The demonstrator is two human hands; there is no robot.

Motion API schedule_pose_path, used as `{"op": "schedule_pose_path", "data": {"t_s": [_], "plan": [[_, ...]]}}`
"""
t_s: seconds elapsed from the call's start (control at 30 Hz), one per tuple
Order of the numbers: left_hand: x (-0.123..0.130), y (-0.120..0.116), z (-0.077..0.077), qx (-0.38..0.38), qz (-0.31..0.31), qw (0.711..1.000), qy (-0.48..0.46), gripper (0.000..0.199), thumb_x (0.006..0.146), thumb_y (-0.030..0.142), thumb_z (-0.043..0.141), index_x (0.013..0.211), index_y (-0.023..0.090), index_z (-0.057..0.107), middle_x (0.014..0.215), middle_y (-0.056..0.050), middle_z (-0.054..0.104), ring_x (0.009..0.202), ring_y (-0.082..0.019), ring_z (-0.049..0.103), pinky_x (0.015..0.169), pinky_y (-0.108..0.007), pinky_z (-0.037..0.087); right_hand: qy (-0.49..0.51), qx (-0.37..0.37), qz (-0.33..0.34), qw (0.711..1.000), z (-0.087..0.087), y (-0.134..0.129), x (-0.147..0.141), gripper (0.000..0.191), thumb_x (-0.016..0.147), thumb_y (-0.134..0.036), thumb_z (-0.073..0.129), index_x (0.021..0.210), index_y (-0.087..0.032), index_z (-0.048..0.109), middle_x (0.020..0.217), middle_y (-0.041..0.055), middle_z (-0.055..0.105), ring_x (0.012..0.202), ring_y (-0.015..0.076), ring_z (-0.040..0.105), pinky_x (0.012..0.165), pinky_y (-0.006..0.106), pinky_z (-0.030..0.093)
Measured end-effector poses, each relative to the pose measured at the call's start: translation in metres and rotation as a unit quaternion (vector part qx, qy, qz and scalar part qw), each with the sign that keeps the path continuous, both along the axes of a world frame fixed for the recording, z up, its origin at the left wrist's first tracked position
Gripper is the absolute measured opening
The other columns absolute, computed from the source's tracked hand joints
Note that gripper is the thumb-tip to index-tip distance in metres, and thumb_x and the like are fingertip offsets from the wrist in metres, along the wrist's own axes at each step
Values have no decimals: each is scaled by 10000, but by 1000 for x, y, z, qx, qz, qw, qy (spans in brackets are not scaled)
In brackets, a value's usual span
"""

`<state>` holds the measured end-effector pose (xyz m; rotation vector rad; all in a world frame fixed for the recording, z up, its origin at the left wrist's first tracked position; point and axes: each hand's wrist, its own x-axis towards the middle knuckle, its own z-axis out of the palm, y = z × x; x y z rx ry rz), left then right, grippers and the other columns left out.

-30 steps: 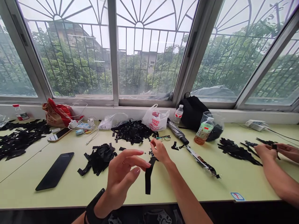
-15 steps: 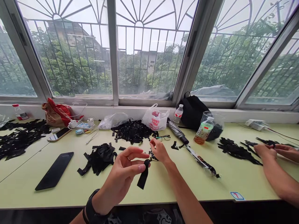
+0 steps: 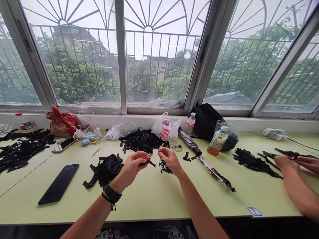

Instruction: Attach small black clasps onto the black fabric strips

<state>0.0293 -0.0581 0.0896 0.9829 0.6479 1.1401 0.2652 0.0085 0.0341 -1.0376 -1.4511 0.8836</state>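
Observation:
My left hand (image 3: 133, 166) pinches the end of a short black fabric strip (image 3: 149, 163) above the table. My right hand (image 3: 169, 160) sits just beyond the strip, its fingertips curled together, and nothing shows between them. Below it lies a small cluster of black bits (image 3: 164, 166). A loose heap of black strips (image 3: 107, 170) is near my left hand, and a larger black heap (image 3: 141, 141) is beyond both hands. Both hands are above the pale green table (image 3: 154, 199), apart from the heaps.
A black smartphone (image 3: 58, 184) lies left of my hands, and eyeglasses (image 3: 175, 148) and a folded umbrella (image 3: 189, 142) lie beyond them. A co-worker's hands (image 3: 296, 162) handle black strips at the right. Bottles, bags, cables and more black heaps line the windowsill side.
My hands have drawn closer together and lower over the table. The black strip no longer hangs down; it now lies short and nearly level, held at my left fingertips.

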Motion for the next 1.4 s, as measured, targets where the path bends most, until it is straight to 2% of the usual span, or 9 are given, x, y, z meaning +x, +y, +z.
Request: {"op": "schedule_pose_path", "data": {"t_s": [0.13,0.23,0.37,0.47,0.6,0.73,1.07,1.23,1.4], "plan": [[1,24,-26,14,7,999,30,200,725,157,745,922,188,745,981,-73,753,1018,-208,659,896,-311,511,53,-39,41,997,7,-7,-4,389,780,-540,770,926,-196,661,879,53,687,816,195,631,799,355,527],[0,32,-40,19,0,999,28,208,719,151,739,923,192,745,957,-63,752,992,-201,667,884,-303,511,82,-67,119,987,13,-19,-14,337,805,-504,771,934,-207,677,995,55,680,955,206,634,935,386,513],[-3,35,-48,53,-16,998,37,257,729,174,786,982,191,740,984,-69,755,960,-194,679,896,-312,510,95,-118,236,960,20,-35,-29,271,841,-458,757,967,-226,696,1074,48,647,1055,218,608,978,414,507],[-7,37,-49,95,-1,993,76,292,732,213,818,1009,190,730,1005,-79,759,957,-213,687,882,-333,515,107,-143,276,944,20,-38,-35,262,821,-443,780,936,-221,701,1034,44,630,1034,219,597,933,406,523],[-10,39,-53,129,25,981,144,297,726,268,844,988,182,735,1004,-86,760,954,-231,692,857,-344,517,90,-129,245,957,14,-33,-36,282,795,-448,798,888,-200,703,933,37,643,914,198,609,890,386,514],[-11,41,-58,146,35,974,169,279,734,299,846,967,184,743,1013,-88,762,984,-244,694,890,-359,517,47,-121,231,964,9,-31,-37,293,780,-442,804,888,-185,712,858,29,660,818,183,627,855,374,510],[-8,41,-63,83,11,991,104,309,722,349,861,937,158,749,936,-96,780,895,-239,733,935,-413,540,3,-58,171,984,1,-27,-45,252,772,-415,774,864,-186,719,775,30,694,722,181,637,718,334,517],[-6,39,-60,105,8,987,124,368,691,325,888,983,158,738,1001,-115,782,937,-255,734,895,-391,540,32,-35,157,986,-2,-26,-48,298,754,-385,803,937,-197,663,772,7,669,708,168,628,683,319,504],[-7,40,-60,113,32,982,150,373,662,344,906,938,156,739,905,-101,784,839,-234,730,790,-348,542,43,-20,163,986,-4,-26,-49,284,761,-344,805,931,-196,631,816,0,648,731,157,622,712,324,499]]}}
